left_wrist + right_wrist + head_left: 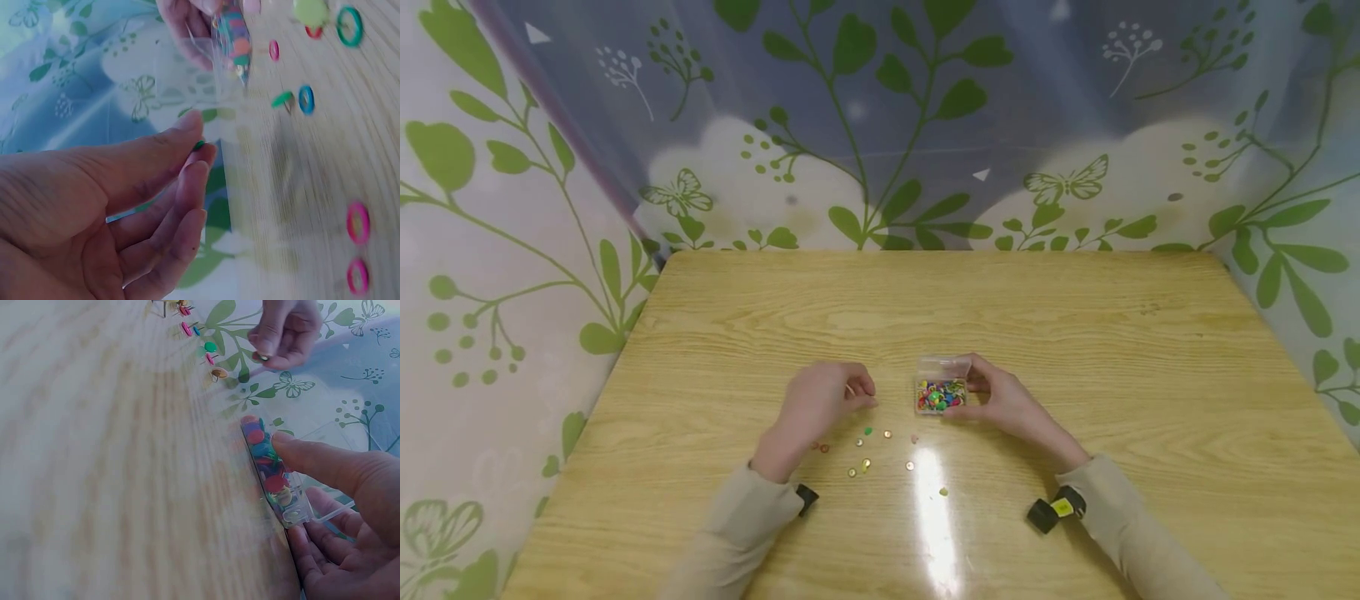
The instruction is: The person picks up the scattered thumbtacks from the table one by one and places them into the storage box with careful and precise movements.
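My left hand [811,407] hovers over the table, left of a clear plastic box [295,517]. Between its thumb and index finger it pinches a small thumbtack [199,145], whose green head just shows at the fingertips in the left wrist view. My right hand [1009,406] grips the box from the right, thumb along the near side and fingers behind. The box's transparent lid [942,364] is swung up at the back. Inside lie many colourful thumbtacks [942,398]. Loose tacks, among them a green thumbtack [868,431], are scattered on the table between and in front of the hands.
The wooden table [760,308] runs back to a wall covering [805,167] printed with leaves and butterflies. Nearest the front is a yellow tack [943,492]. Two reddish tacks [824,448] lie close by the left wrist. A streak of light [936,533] reflects off the tabletop.
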### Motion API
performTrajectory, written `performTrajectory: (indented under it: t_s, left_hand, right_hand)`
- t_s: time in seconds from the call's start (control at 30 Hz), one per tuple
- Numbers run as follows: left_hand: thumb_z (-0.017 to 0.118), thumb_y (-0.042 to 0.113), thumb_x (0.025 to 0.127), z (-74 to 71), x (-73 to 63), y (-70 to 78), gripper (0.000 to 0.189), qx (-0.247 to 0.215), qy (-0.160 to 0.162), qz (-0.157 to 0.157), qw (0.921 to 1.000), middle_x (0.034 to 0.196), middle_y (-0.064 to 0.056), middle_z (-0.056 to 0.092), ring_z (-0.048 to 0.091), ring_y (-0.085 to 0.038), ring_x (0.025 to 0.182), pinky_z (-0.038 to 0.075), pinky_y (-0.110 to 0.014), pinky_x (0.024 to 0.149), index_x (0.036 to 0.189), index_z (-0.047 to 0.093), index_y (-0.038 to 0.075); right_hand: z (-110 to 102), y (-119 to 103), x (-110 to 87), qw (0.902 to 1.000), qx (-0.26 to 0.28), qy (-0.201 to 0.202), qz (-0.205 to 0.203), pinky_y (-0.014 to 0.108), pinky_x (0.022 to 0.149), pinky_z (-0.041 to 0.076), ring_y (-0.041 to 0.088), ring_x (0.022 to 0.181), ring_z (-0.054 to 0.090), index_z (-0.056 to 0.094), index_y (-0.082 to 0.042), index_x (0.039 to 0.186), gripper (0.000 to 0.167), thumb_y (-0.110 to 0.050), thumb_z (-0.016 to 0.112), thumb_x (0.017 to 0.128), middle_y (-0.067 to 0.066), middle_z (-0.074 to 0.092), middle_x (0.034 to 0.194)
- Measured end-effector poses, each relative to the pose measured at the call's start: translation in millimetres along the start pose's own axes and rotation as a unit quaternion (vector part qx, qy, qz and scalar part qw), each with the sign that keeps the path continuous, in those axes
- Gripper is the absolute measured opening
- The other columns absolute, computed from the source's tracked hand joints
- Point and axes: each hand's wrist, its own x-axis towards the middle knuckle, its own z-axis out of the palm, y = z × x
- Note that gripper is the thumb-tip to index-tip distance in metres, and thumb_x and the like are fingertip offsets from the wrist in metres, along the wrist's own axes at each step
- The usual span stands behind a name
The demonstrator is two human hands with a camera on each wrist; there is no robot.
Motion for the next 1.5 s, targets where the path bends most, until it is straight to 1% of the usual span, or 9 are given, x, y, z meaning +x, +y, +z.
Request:
performTrajectory:
  t_s: [0.1,0.3,0.5,0.63,0.9,1.07,1.23,1.37,1.5]
  left_hand:
    - [0.081,0.027,0.086,2.7,4.3,7.8,0.013,0.006,0.007,0.021,0.9997,0.076,0.011,0.071,0.061,-0.006,0.066,0.046,-0.026,0.058,0.079,0.070,0.025]
    - [0.076,0.030,0.090,7.4,13.5,24.6,0.007,0.014,0.007,0.049,0.9986,0.082,0.009,0.075,0.066,-0.008,0.071,0.049,-0.026,0.059,0.086,0.074,0.025]
    - [0.078,0.025,0.089,13.8,20.2,38.6,0.006,0.005,0.009,0.076,0.9970,0.086,0.008,0.076,0.066,-0.008,0.069,0.047,-0.023,0.056,0.094,0.076,0.021]
    - [0.079,0.023,0.089,19.8,23.8,45.8,0.010,-0.010,0.012,0.081,0.9966,0.087,0.007,0.076,0.060,-0.005,0.062,0.043,-0.020,0.052,0.098,0.076,0.020]
    - [0.079,0.019,0.089,29.2,28.8,54.2,0.004,-0.010,0.034,0.090,0.9953,0.081,0.006,0.074,0.054,-0.001,0.053,0.040,-0.018,0.044,0.091,0.076,0.020]
    - [0.077,0.021,0.091,24.4,26.9,48.5,0.003,-0.025,0.028,0.068,0.9969,0.087,0.006,0.076,0.059,-0.003,0.058,0.043,-0.018,0.048,0.094,0.076,0.020]
    - [0.075,0.024,0.093,11.0,20.3,32.7,0.006,-0.016,0.034,0.043,0.9984,0.094,0.008,0.076,0.066,-0.005,0.070,0.049,-0.021,0.056,0.095,0.075,0.019]
    - [0.076,0.022,0.092,2.6,12.8,17.8,0.002,-0.013,0.028,0.025,0.9992,0.089,0.009,0.075,0.065,-0.006,0.071,0.051,-0.024,0.059,0.091,0.075,0.020]
    - [0.079,0.018,0.089,0.0,4.2,5.9,0.008,-0.005,0.001,0.017,0.9998,0.081,0.009,0.073,0.061,-0.006,0.068,0.048,-0.025,0.059,0.084,0.074,0.022]
  right_hand:
    - [0,0,0.4,1.0000,-0.002,0.002,0.003,0.055,0.106,0.045,0.039,0.123,0.060,0.054,-0.013,0.137,0.069,-0.022,0.089,0.079,0.016,0.061,0.135]
    - [1,2,2.0,1.0000,-0.002,0.002,-0.007,0.054,0.106,0.045,0.038,0.121,0.061,0.053,-0.012,0.138,0.070,-0.022,0.089,0.079,0.017,0.060,0.135]
    - [2,1,1.5,1.0000,0.001,0.000,-0.007,0.054,0.105,0.047,0.037,0.122,0.061,0.053,-0.012,0.138,0.069,-0.023,0.089,0.079,0.016,0.061,0.135]
    - [3,3,1.6,1.0000,0.005,-0.002,-0.003,0.053,0.104,0.048,0.035,0.122,0.061,0.054,-0.014,0.136,0.067,-0.023,0.088,0.080,0.013,0.062,0.133]
    - [5,6,1.6,1.0000,0.002,-0.004,-0.003,0.056,0.106,0.045,0.036,0.123,0.060,0.055,-0.015,0.134,0.063,-0.026,0.088,0.081,0.012,0.062,0.135]
    - [5,5,2.4,0.9999,0.007,-0.004,-0.007,0.054,0.104,0.047,0.035,0.122,0.061,0.056,-0.015,0.134,0.063,-0.024,0.088,0.081,0.012,0.062,0.134]
    - [4,2,2.1,1.0000,-0.003,0.001,-0.001,0.054,0.105,0.047,0.035,0.122,0.061,0.055,-0.015,0.136,0.067,-0.025,0.089,0.079,0.013,0.062,0.133]
    - [3,1,1.3,0.9999,-0.011,0.005,0.009,0.056,0.107,0.044,0.038,0.123,0.060,0.055,-0.016,0.136,0.068,-0.026,0.089,0.079,0.014,0.061,0.135]
    - [1,1,-0.3,0.9998,-0.012,0.005,0.016,0.057,0.107,0.043,0.040,0.125,0.058,0.054,-0.016,0.138,0.069,-0.027,0.088,0.079,0.016,0.060,0.136]
